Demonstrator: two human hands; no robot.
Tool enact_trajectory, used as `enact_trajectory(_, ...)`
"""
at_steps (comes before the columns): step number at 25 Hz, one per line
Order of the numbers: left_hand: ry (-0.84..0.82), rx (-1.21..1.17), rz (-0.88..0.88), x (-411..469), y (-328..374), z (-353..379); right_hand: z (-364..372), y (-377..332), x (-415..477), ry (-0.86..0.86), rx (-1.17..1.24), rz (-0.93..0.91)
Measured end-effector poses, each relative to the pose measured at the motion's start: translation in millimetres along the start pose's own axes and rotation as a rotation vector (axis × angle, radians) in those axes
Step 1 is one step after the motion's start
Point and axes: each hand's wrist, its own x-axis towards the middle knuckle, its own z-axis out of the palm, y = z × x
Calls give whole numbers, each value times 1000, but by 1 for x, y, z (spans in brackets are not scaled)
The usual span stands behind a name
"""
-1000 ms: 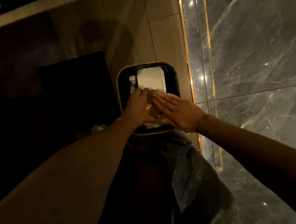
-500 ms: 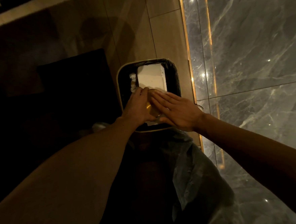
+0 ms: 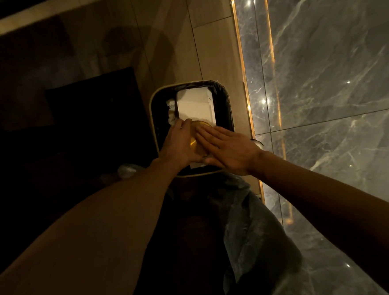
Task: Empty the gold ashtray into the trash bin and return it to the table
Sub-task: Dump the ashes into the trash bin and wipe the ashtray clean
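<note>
The gold ashtray (image 3: 197, 139) is held over the open trash bin (image 3: 154, 118), a rounded-square bin with a pale rim and a black liner. My left hand (image 3: 179, 146) grips the ashtray from the left side. My right hand (image 3: 227, 148) lies flat with fingers straight, pressed against the ashtray's upturned underside. Only a sliver of gold shows between the two hands. Inside the bin lie a white box (image 3: 195, 107) and crumpled white paper (image 3: 171, 113).
The bin stands on a beige tiled floor (image 3: 170, 45) beside a grey marble wall (image 3: 333, 68) with a lit gold strip (image 3: 244, 86) along its base. A dark mat (image 3: 94, 108) lies left of the bin. My clothed legs (image 3: 240, 224) fill the lower middle.
Both hands and the ashtray stay over the bin with almost no movement. The view has shifted slightly, so the bin sits a little higher in the frame.
</note>
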Motion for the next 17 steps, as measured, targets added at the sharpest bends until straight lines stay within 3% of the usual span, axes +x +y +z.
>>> enact_trajectory(2,21,-32,8,-2,0,3,-3,-3,2,95,124,70)
enact_trajectory(6,39,-65,-21,-6,3,1,-20,-9,-3,231,690,335)
enact_trajectory(13,59,-264,-113,-32,19,-13,-67,-13,-17,166,1319,484)
enact_trajectory(17,53,-551,-234,-48,32,-28,-89,-14,-25,170,1457,571)
